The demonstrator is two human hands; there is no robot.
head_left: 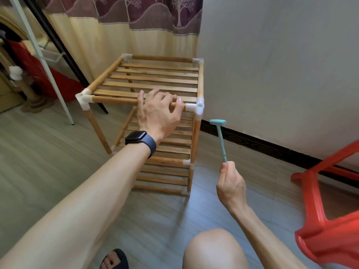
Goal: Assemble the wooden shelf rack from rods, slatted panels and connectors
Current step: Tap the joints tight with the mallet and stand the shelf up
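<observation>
On grey plank floor (48,162) by white wall (272,65), wooden rack (155,78)

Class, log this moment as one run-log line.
left hand: grips top front rod | right hand: holds blue mallet, head up, beside front-right connector | rack: standing upright
</observation>
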